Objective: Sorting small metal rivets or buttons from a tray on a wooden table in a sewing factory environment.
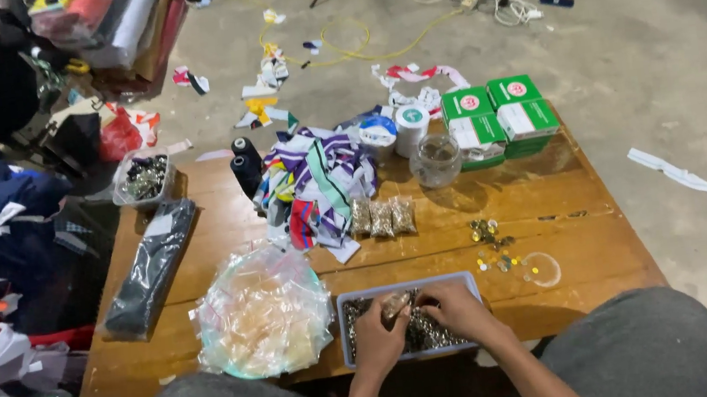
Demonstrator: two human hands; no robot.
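Small packet (396, 304), clear, filled, metallic bits

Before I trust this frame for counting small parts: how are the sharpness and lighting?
Head view: soft and compressed throughout; the small metal pieces in the grey rectangular tray blur together under the left hand and right hand; the left side is dim; the round clear glass jar throws a shadow on the low wooden table.

bare tabletop (589, 242) right of grey tray (347, 301); bag of plastic pouches (265, 315) crowding left; coins (491, 240) beyond
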